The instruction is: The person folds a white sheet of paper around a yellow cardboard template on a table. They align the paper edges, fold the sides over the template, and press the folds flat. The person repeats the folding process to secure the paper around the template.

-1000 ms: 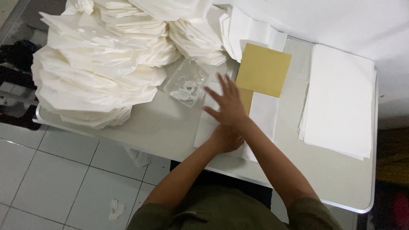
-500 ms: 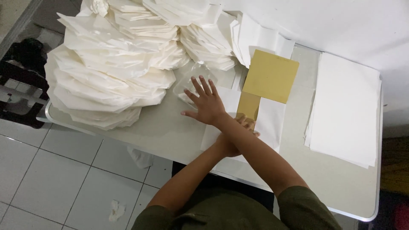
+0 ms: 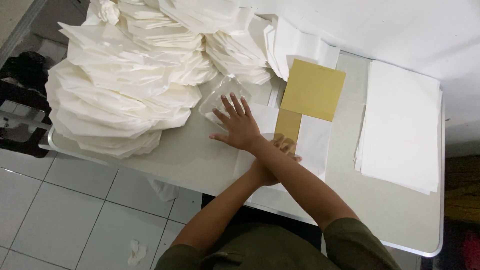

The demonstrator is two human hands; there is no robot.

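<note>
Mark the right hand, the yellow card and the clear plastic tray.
right hand [image 3: 239, 126], head view, on the back of the hand.
yellow card [image 3: 313, 90], head view, middle of its wide upper part.
clear plastic tray [image 3: 216, 100], head view, on its left rim.

Right hand [image 3: 239, 127] now onto clear tray [image 3: 220, 102]

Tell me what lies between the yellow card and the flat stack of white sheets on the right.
In the head view, only bare table lies between the yellow card and the flat stack of white sheets; nothing stands in that strip.
</note>
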